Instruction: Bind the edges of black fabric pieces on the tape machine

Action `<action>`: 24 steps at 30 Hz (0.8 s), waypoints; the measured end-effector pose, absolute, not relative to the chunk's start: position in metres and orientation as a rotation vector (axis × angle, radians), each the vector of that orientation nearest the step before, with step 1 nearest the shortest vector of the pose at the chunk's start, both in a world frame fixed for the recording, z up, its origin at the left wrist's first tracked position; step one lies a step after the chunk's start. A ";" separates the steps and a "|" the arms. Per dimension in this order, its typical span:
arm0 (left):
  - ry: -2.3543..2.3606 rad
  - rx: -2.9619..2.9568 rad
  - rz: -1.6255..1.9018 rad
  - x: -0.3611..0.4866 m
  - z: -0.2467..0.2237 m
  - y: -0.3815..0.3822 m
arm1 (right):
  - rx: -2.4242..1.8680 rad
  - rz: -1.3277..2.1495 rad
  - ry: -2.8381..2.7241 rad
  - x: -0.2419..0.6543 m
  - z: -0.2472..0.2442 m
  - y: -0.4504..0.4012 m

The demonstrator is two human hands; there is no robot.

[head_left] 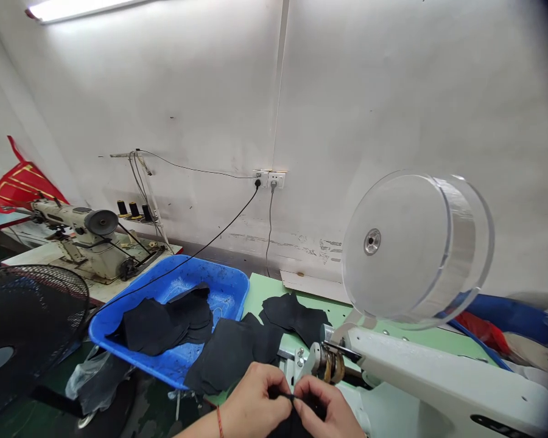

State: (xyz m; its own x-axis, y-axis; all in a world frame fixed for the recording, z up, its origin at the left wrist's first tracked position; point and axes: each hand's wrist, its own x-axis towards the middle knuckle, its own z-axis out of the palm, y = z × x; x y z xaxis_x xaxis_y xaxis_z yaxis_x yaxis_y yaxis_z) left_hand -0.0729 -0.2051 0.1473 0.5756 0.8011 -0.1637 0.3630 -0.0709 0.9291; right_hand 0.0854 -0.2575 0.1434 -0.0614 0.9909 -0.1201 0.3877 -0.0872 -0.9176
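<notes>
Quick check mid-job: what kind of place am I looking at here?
Most likely a small sewing or shoe-upper workshop. An industrial sewing machine with thread cones sits at left, a blue bin holds cut black fabric pieces, and both hands work another black piece beside a white machine.

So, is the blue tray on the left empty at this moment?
No, the blue tray holds several black fabric pieces, and more black pieces lie beside it on the green table.

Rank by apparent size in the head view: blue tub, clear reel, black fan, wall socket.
1. Blue tub
2. Clear reel and black fan: similar; fan cropped and nearer, so unsure
3. Wall socket
</notes>
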 end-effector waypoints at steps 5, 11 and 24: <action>0.987 1.532 0.464 -0.069 0.140 -0.205 | -1.544 1.195 -1.476 0.085 0.139 -0.255; 1.006 1.679 0.489 -0.070 0.149 -0.205 | -1.547 1.166 -1.521 0.086 0.135 -0.259; 0.784 1.624 0.344 -0.070 0.149 -0.200 | -1.406 1.322 -1.349 0.093 0.138 -0.264</action>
